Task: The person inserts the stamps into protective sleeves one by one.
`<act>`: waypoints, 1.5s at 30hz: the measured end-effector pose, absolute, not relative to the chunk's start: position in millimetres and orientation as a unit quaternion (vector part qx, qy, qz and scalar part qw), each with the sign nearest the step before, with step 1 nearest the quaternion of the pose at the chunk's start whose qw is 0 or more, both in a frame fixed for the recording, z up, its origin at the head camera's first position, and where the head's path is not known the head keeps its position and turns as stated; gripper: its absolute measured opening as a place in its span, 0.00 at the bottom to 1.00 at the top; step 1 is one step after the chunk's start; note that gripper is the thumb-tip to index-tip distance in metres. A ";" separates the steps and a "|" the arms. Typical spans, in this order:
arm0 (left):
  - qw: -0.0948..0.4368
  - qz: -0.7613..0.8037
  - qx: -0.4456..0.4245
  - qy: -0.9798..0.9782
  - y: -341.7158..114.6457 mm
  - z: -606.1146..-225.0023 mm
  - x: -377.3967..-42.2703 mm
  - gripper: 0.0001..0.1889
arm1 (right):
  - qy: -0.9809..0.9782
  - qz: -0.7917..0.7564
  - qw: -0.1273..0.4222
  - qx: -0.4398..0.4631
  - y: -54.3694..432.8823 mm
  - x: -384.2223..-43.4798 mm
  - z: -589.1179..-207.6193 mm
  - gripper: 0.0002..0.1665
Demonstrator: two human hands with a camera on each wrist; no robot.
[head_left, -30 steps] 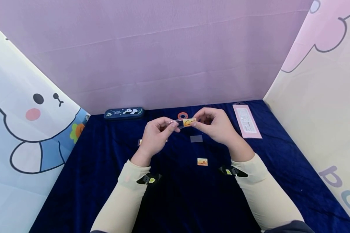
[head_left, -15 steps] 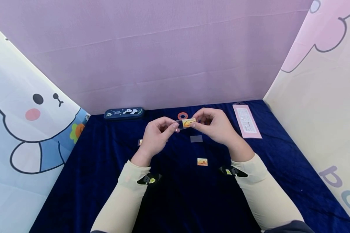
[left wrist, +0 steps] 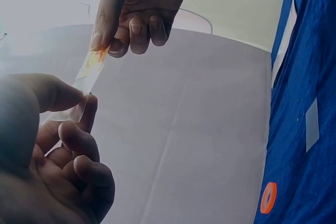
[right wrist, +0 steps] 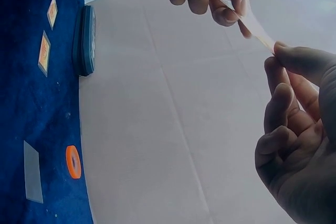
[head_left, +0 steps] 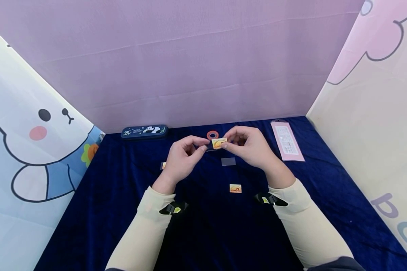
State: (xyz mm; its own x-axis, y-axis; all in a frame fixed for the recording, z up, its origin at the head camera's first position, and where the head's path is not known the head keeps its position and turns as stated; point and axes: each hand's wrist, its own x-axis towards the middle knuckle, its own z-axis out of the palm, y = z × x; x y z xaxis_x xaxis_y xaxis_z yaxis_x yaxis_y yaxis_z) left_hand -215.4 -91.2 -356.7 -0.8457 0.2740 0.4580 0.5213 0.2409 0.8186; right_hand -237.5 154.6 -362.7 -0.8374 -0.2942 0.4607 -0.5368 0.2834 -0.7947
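My right hand [head_left: 249, 146] pinches a small yellow-orange picture card [head_left: 218, 143] between thumb and fingers, above the table. A clear plastic film or sleeve [left wrist: 82, 82] extends from the card toward my left hand [head_left: 182, 156]. In the left wrist view, the left thumb and forefinger hold that film's near end. Whether the card sits inside the plastic or against it I cannot tell. Another picture card [head_left: 235, 188] lies on the blue cloth nearer to me, with a clear rectangular film [head_left: 228, 162] behind it.
An orange-red tape roll [right wrist: 69, 162] lies behind the hands. At the back left is a dark panda pencil case [head_left: 144, 131]; a pink package [head_left: 287, 141] lies at right. Two cards [right wrist: 43, 54] rest on the blue cloth [head_left: 105, 210], mostly behind the left hand in the head view.
My left thumb and forefinger have spread slightly apart at the plastic, and the film has tilted, losing its bright glare. The right hand has shifted slightly left with the card.
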 end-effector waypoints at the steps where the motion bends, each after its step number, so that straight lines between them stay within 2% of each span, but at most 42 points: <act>1: 0.111 -0.560 -0.255 -0.780 -91.4 -358.2 -216.7 0.08 | -0.793 0.538 0.113 0.262 154.6 -237.6 -362.8 0.06; 7: 0.109 -0.571 -0.242 -0.777 -95.6 -376.5 -232.9 0.09 | -0.793 0.537 0.118 0.263 154.8 -238.4 -364.0 0.07; 18: 0.113 -0.577 -0.227 -0.776 -97.6 -377.8 -234.6 0.05 | -0.800 0.526 0.117 0.263 154.1 -238.6 -364.1 0.06; 30: 0.125 -0.577 -0.225 -0.775 -90.5 -349.4 -212.2 0.04 | -0.797 0.524 0.123 0.274 155.6 -240.0 -365.4 0.03; 45: 0.110 -0.590 -0.218 -0.770 -91.4 -352.6 -214.8 0.04 | -0.784 0.544 0.109 0.280 153.1 -237.9 -363.9 0.02</act>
State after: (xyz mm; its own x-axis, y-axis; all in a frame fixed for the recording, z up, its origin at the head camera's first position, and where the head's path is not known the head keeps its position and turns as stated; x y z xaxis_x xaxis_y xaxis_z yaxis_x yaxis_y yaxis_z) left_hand -214.8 -91.4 -352.6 -0.8805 0.2062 0.4268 0.4657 0.2094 0.8598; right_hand -237.9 153.1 -363.9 -0.8198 -0.3208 0.4744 -0.5567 0.2523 -0.7915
